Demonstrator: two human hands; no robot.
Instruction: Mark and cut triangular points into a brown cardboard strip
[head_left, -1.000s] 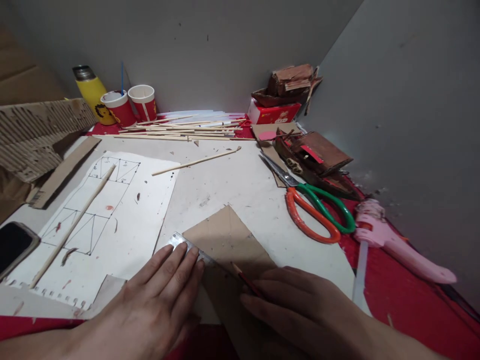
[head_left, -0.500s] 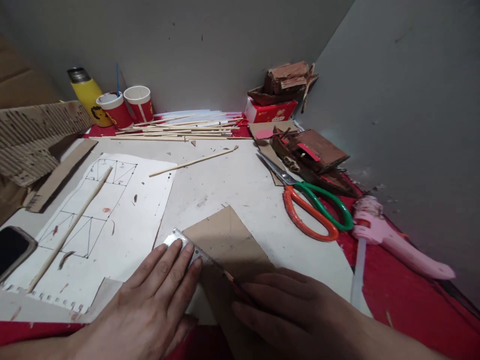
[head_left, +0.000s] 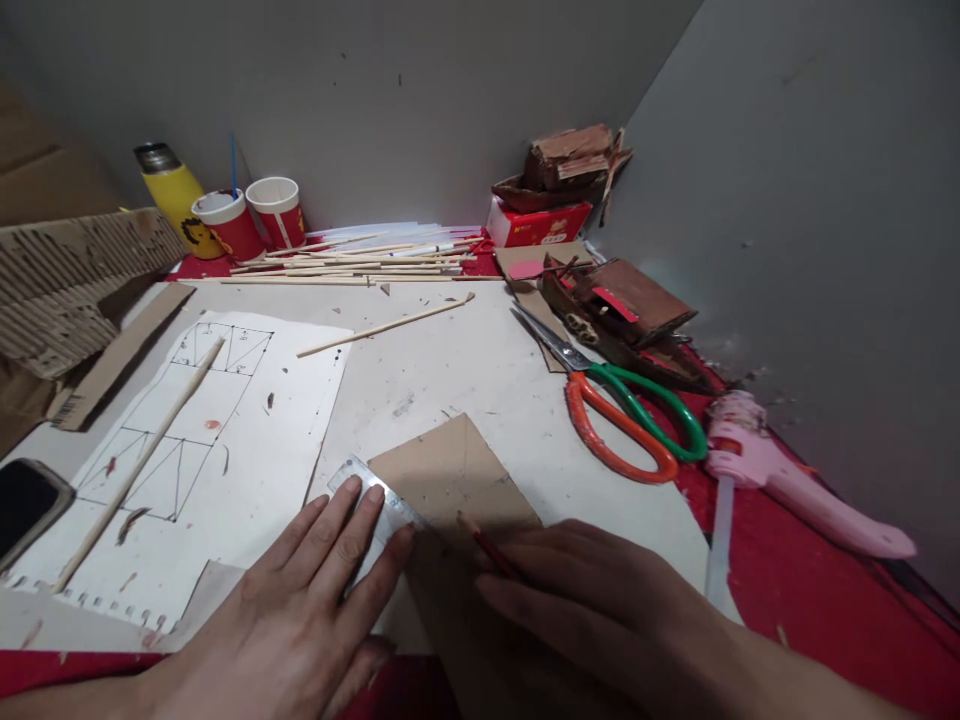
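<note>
My left hand [head_left: 300, 590] lies with its fingers stretched out on a metal ruler [head_left: 352, 474], pressing it down along the left edge of a piece of brown cardboard [head_left: 450, 460]. A red pencil [head_left: 493, 551] is gripped by my right hand [head_left: 600, 600]. Its tip is over the cardboard, a little to the right of the ruler's edge; whether it touches the surface I cannot tell. Faint marks show near the cardboard's upper corner. Both hands and their shadow cover the lower part of the cardboard.
Scissors [head_left: 622, 410] and a pink glue gun [head_left: 802, 480] lie at right. A paper drawing [head_left: 285, 420] with a long stick [head_left: 146, 450] across it and a phone [head_left: 30, 510] are at left. Thin sticks [head_left: 375, 265], paper cups [head_left: 276, 212] and a yellow bottle [head_left: 176, 195] are behind.
The pencil tip has moved off the ruler's edge, up and to the right over the cardboard. My right hand has shifted slightly; my left fingers have spread a little on the ruler.
</note>
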